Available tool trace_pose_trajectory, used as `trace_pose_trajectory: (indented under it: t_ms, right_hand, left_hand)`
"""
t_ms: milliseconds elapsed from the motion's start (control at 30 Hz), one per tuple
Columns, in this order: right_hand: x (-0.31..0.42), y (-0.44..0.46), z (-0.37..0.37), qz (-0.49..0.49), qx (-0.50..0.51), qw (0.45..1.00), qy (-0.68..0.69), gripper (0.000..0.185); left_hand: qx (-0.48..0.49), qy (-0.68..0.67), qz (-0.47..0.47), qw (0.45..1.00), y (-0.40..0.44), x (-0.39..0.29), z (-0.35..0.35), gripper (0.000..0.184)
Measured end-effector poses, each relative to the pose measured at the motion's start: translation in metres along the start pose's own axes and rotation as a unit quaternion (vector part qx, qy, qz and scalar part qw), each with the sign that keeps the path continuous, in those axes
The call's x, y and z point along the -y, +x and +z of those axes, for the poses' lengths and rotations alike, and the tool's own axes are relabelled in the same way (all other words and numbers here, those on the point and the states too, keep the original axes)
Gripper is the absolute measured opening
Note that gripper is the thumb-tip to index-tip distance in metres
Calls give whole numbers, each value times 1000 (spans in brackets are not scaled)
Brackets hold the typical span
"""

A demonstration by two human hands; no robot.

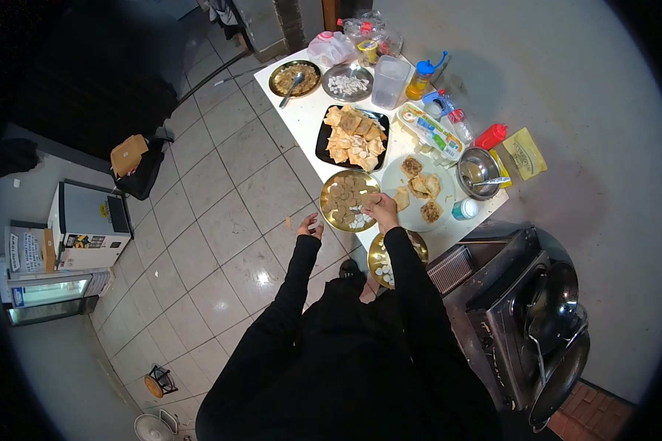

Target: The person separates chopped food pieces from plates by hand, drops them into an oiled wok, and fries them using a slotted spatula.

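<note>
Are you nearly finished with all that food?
Maybe partly. The golden pieces heaped on the black tray look done. The right hand is between the pale plate and the gold plate beside the tray; I can't tell what it holds. Many brown rounds on that gold plate look left to use.

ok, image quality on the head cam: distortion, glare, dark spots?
Head view: strong fisheye, corners black, wall edges bowed; glare spots on the floor tiles; black sleeves lose most fabric detail; upper left near black; small items near the hands too small to judge focus.
</note>
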State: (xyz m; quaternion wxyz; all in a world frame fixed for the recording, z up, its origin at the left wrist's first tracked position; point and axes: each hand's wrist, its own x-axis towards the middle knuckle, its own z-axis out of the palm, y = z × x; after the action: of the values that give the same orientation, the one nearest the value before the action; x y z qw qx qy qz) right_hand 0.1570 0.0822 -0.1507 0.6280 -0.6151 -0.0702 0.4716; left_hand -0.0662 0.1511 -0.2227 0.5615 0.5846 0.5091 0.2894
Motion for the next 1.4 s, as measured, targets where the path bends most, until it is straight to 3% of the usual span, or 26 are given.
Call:
trace_pose_trajectory:
  t_ms: [100,267,633,833,900,1200,1267,1400]
  right_hand:
    - [3,0,3,-19,-7,995,-96,25]
    - [6,-1,2,-59,3,988,-143,22]
    - [-12,15,-5,-173,-20,954,-243,11]
    - [-20,23,-9,-177,-22,962,-205,13]
    - [-3,10,-3,-102,-51,987,-109,13]
    - [8,-5,-11,-24,-11,1000,-8,15]
    - [17,-20,-24,-34,9,999,19,15]
    - [60,-82,-64,-76,20,996,48,10]
  left_hand:
    - [-3,-3,5,1000,1,8,-2,38]
    - [13,3,-35,999,-2,-3,-3,34]
    - [16,-30,-6,999,-1,-14,3,28]
    - [10,-23,0,1000,5,-19,5,27]
    - [8,-14,14,1000,7,-17,5,27]
    - [-24,68,118,990,2,-55,13,26]
    - [-18,74,79,994,3,-67,19,26]
    - [44,46,106,992,2,-84,42,27]
